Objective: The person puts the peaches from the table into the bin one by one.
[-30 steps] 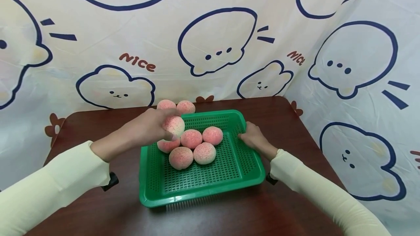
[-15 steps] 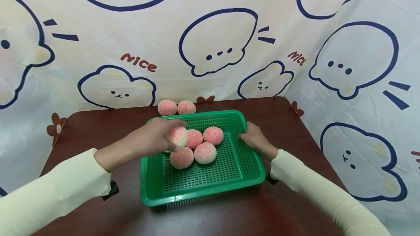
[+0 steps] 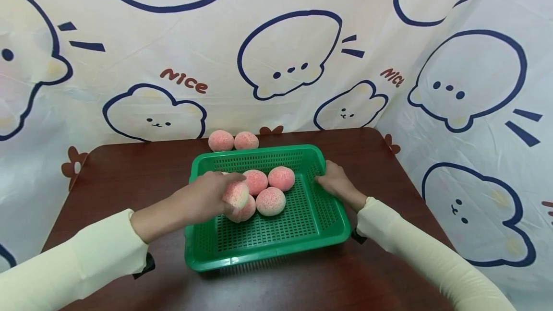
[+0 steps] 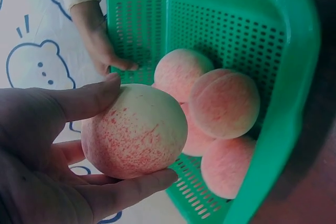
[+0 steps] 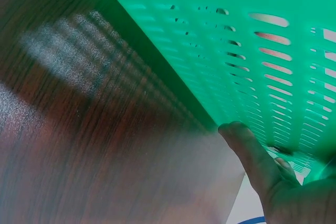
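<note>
Left of the frame's centre, my left hand curls round a peach. Right of centre, my right hand grips the green basket.

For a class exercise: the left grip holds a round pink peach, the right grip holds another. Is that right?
No: the right grip holds the rectangular green plastic basket instead, as the head view shows. The left grip does hold a round pink peach.

Shows dark, wood-grained surface beneath left hand and right hand; rises beyond both to pale, creased walls printed with navy cartoons and reddish-brown lettering.
</note>
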The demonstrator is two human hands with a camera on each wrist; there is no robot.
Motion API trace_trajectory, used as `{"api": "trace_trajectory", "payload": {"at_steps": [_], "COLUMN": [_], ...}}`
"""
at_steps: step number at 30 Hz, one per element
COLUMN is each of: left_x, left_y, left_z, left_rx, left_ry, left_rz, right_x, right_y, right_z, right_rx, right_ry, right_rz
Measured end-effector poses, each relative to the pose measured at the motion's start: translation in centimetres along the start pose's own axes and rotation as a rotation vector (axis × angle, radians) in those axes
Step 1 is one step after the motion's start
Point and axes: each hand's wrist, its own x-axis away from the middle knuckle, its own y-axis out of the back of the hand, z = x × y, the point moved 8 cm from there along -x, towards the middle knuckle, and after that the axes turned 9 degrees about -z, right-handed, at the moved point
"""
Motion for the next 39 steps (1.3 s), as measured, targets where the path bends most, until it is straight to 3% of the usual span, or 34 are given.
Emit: {"api": "trace_trajectory", "payload": {"at_steps": [10, 21, 39], "left_x": [0.8, 1.7, 2.1], "left_y": [-1.4, -2.9, -5.1], "left_z": [0.5, 0.3, 1.1], "left_rx": [-0.002, 0.035, 0.039], "left_ry": [0.056, 0.012, 0.059], "left_rz": [0.017, 0.088, 0.099], "right_x": [0.0, 0.0, 0.0], "right_y": [-0.1, 0.0, -0.1], "right_z": [0.0, 0.0, -0.1], "right_rx": [-0.004, -0.005, -0.023], "right_ry": [0.0, 0.001, 0.0], "right_rz": [0.003, 0.006, 0.002]}}
